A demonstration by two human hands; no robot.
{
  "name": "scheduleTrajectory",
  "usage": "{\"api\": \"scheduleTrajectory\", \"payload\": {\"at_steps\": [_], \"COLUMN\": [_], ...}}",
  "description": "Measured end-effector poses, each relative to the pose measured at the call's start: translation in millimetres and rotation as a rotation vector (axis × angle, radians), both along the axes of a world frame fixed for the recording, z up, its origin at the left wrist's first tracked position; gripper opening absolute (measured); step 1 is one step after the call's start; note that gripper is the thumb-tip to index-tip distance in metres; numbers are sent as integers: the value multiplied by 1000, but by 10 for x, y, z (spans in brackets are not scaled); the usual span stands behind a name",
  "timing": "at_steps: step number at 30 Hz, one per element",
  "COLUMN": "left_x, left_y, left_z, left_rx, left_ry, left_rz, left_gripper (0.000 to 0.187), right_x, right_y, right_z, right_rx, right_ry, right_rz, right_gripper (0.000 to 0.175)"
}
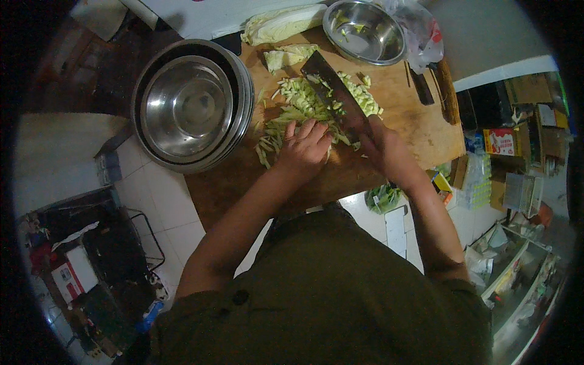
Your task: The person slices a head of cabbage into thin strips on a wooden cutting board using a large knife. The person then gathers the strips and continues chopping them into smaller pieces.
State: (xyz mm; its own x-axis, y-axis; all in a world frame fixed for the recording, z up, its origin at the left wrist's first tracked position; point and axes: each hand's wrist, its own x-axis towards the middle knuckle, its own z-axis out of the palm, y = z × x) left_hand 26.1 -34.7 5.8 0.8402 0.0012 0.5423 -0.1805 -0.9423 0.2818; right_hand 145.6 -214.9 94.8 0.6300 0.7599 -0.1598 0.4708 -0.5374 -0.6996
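My right hand (385, 148) is closed around the handle end of a cleaver (337, 93), whose broad dark blade lies slanting over chopped cabbage (299, 98) with small bits stuck to it. Just left of the blade, my left hand (306, 146) rests with bent, slightly spread fingers on cabbage strips (272, 137). Finer pieces lie on both sides of the blade. Beyond them on the wooden table (424, 137) are a cut cabbage chunk (289, 57) and a larger piece of napa cabbage (283, 23). Whether my left fingers pinch any strips is hidden.
Nested stainless steel bowls (187, 107) stand at the table's left edge. A steel bowl (365, 32) with cabbage scraps sits at the back, beside a clear plastic bag (422, 36). A dark-handled tool (422, 89) lies at the right. Leafy greens (383, 198) are below the near edge.
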Motion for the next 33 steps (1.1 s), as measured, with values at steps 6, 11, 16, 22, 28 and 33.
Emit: {"api": "scheduleTrajectory", "payload": {"at_steps": [6, 11, 16, 22, 28, 33], "left_x": [19, -202, -288, -28, 186, 194], "left_y": [20, 165, 196, -166, -174, -141], "left_z": [-81, 64, 171, 70, -8, -28], "left_rx": [6, -104, -155, -185, -356, -347], "left_ry": [48, 67, 150, 198, 270, 152], "left_rz": [11, 167, 138, 62, 62, 54], "left_gripper": [8, 21, 33, 25, 15, 11], "right_x": [-102, -147, -174, -169, -132, -156], "right_y": [-85, -73, -15, -8, -124, -200], "right_z": [-59, -61, -105, -213, -198, -145], "right_rx": [34, 90, 180, 213, 272, 314], "right_ry": [-5, 6, 161, 261, 255, 347], "right_rz": [-52, -86, -135, -264, -316, -378], "right_gripper": [20, 22, 20, 20, 26, 25]}}
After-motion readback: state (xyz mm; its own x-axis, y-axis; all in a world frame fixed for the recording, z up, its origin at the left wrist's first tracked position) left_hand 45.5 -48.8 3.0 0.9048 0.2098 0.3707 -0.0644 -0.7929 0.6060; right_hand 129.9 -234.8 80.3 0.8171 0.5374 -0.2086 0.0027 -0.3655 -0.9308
